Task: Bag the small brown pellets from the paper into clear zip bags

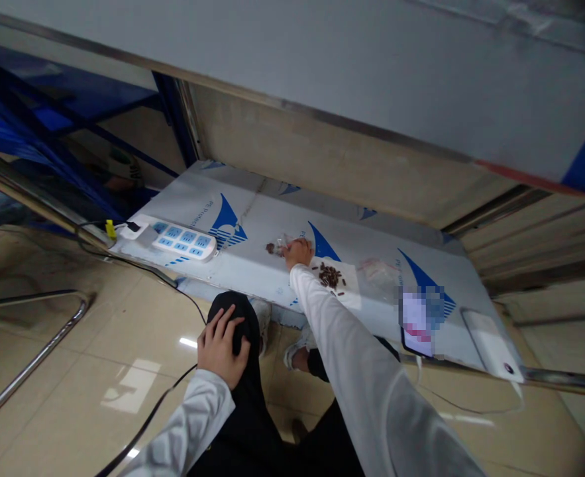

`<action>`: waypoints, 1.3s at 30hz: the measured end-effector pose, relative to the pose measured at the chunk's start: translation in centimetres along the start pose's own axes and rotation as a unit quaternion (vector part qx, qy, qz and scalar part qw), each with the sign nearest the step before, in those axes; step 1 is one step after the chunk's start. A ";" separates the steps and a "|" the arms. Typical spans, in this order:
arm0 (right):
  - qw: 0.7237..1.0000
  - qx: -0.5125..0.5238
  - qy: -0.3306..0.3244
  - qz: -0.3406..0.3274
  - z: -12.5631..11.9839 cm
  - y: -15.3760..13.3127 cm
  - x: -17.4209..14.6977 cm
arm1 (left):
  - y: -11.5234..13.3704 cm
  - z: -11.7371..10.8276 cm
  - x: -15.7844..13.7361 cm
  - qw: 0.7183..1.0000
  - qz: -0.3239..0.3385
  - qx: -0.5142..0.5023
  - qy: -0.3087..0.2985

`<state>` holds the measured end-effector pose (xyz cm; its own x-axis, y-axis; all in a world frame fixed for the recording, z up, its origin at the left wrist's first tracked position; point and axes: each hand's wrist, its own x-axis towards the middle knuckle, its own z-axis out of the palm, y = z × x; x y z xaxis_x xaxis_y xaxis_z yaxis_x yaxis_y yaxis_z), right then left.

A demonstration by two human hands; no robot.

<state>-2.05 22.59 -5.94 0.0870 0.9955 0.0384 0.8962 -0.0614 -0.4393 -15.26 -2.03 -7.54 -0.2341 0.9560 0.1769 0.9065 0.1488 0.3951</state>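
My right hand (299, 253) reaches over the low shelf and is closed on a small clear plastic bag (281, 244). A few dark brown pieces (271, 248) show at the bag's left end. Just right of that hand, a loose pile of small brown pieces, like short sticks or capsules (330, 275), lies on a white sheet (352, 286). Another clear plastic bag (377, 271) lies flat beside the sheet. My left hand (223, 344) rests on my left knee with its fingers spread, holding nothing.
A white power strip (185, 241) with a black plug (133, 226) sits at the shelf's left end. To the right are a phone (416, 324), partly blurred, and a white device (493, 344) with a cable. An upper shelf (322, 66) overhangs the low shelf (262, 271).
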 end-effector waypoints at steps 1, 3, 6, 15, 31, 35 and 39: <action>1.000 0.017 0.007 0.002 -0.1 0.0 0.0 | 0.0 0.0 0.0 1.000 -0.002 0.001 0.001; 0.998 0.056 0.018 -0.003 -0.5 -0.2 0.0 | 0.0 -0.1 0.0 1.000 -0.004 0.002 0.002; 0.992 0.120 0.024 -0.024 -1.7 -0.6 -1.2 | -0.2 0.0 0.1 1.000 -0.007 -0.003 0.003; 0.952 0.283 0.093 -0.072 -7.5 2.7 -17.9 | 3.6 -2.3 -1.0 0.946 -0.090 -0.311 -0.035; 0.958 0.239 0.032 -0.158 -11.5 7.2 -28.8 | 10.4 -5.4 -2.5 0.718 -0.237 -0.605 -0.248; 0.949 0.269 0.004 -0.165 -12.0 7.1 -28.8 | 10.1 -5.4 -2.6 0.703 -0.238 -0.617 -0.261; 0.949 0.268 0.007 -0.164 -12.1 7.5 -28.8 | 10.2 -5.5 -2.5 0.700 -0.215 -0.617 -0.288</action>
<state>7.45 -7.38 0.53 -0.1501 0.9531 0.2627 0.5256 0.3020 -0.7953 -7.36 -4.34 0.97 0.1107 0.8861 -0.4502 -0.2806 0.4624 0.8411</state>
